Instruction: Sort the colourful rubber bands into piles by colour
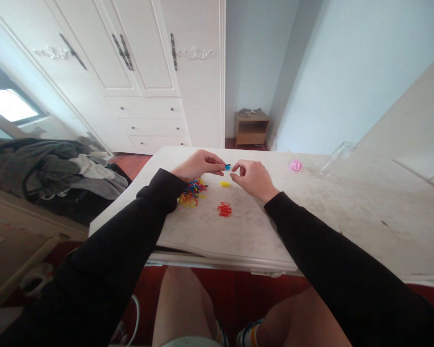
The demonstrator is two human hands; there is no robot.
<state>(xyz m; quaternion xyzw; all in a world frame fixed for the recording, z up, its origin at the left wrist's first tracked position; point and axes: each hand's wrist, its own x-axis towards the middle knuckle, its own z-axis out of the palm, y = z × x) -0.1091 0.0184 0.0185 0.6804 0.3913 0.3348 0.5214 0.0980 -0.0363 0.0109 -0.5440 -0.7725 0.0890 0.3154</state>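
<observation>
Over the far middle of the white table [304, 212], my left hand [202, 165] has its fingers drawn together in a pinch. A small dark loop shows at its fingertips, too small to make out fully. Just beyond them lies a small heap of blue rubber bands [227, 167]. My right hand [252, 177] is right of that heap, its thumb and forefinger apart with nothing visible between them. Nearer to me are a yellow heap of bands [224, 184] and a red heap of bands [224, 209]. Under my left wrist sits a mixed-colour pile of bands [193, 192], partly hidden by the sleeve.
Farther right on the table stand a pink item [295, 165] and a clear container [338, 156] lying near the back edge. A heap of dark clothes [58, 168] is at the left. White wardrobes [144, 48] and a small wooden cabinet [252, 130] stand beyond the table.
</observation>
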